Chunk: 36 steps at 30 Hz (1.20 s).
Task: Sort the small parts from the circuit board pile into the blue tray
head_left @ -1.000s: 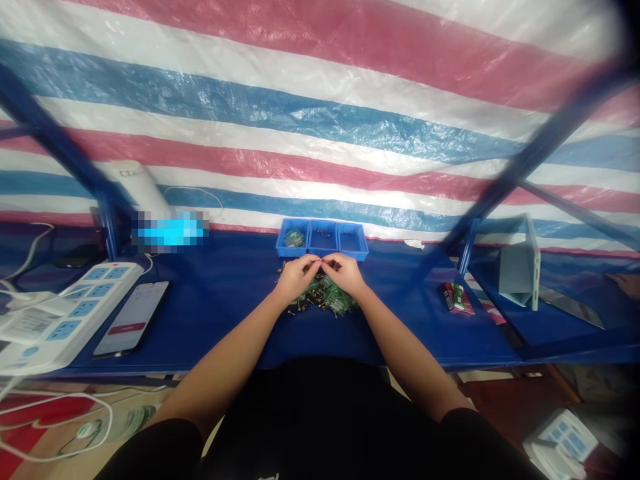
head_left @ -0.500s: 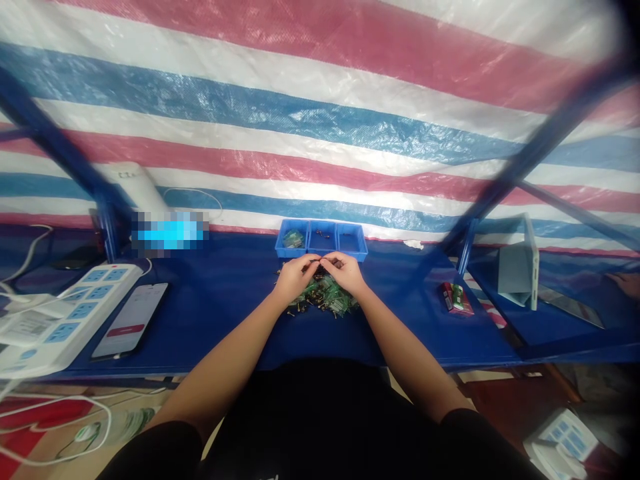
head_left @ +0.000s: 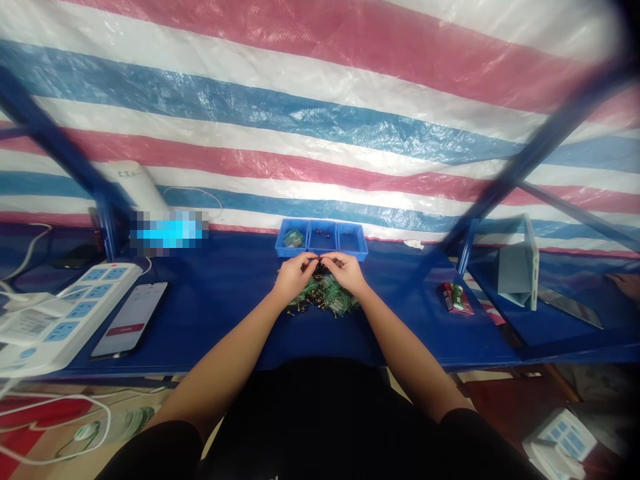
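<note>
My left hand point(head_left: 295, 275) and my right hand point(head_left: 345, 271) meet almost fingertip to fingertip, each closed in a pinch. Whatever lies between the fingers is too small to name. Under them spreads a pile of small green, partly clear pieces mixed with dark and brass-coloured bits point(head_left: 327, 297). Just beyond the fingers stands a blue three-compartment tray point(head_left: 322, 255). Its left compartment holds greenish clear pieces point(head_left: 294, 238); a few small dark bits point(head_left: 324, 233) lie in the middle one. The right compartment's contents are hard to make out.
On the left of the blue table point(head_left: 210, 300) are a white power strip point(head_left: 83, 310) and a phone point(head_left: 131, 320). A small red box point(head_left: 456, 299) and a propped tablet point(head_left: 520, 267) are on the right. Another person's hand point(head_left: 625, 283) shows at the far right edge.
My fingertips have drawn very slightly apart. Both hands stay over the pile, and the surrounding things have not visibly moved.
</note>
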Available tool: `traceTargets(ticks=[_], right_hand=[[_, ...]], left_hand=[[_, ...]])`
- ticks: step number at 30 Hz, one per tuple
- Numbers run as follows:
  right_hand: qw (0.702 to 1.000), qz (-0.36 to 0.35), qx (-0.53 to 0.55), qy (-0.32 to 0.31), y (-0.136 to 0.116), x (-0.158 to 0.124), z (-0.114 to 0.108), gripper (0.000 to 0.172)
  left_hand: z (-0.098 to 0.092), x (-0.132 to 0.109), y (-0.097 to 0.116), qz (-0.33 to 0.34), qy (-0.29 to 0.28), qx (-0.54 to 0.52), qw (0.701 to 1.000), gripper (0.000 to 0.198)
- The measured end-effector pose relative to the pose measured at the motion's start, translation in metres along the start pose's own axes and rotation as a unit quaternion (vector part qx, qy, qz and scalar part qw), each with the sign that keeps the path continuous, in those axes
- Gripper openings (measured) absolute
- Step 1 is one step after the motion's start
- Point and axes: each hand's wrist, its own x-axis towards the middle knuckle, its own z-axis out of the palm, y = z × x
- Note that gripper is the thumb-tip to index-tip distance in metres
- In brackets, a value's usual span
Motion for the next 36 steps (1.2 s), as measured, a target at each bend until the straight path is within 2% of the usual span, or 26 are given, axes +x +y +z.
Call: traceTargets(ticks=[8, 15, 26, 31, 36], right_hand=[[0.999, -0.01, -0.024, 0.04, 0.004, 0.0, 0.001, 0.025], [0.999, -0.011, -0.025, 0.029, 0.002, 0.0, 0.001, 0.023], [1.0, 0.009, -0.002, 0.019, 0.001, 0.0, -0.001, 0.025], [0.998, 0.016, 0.003, 0.053, -0.001, 0.004, -0.009, 0.028], [0.993, 0.046, 0.03, 0.108, 0.009, 0.011, -0.02, 0.033]], left_hand=[[0.0, 0.0, 0.0, 0.004, 0.003, 0.0, 1.0, 0.029], [-0.001, 0.0, 0.0, 0.001, 0.018, 0.006, 1.0, 0.027], [0.0, 0.0, 0.0, 0.006, 0.008, 0.009, 1.0, 0.028], [-0.002, -0.001, 0.003, 0.002, -0.002, 0.004, 1.0, 0.028], [-0.004, -0.001, 0.005, 0.001, -0.027, 0.005, 1.0, 0.028]])
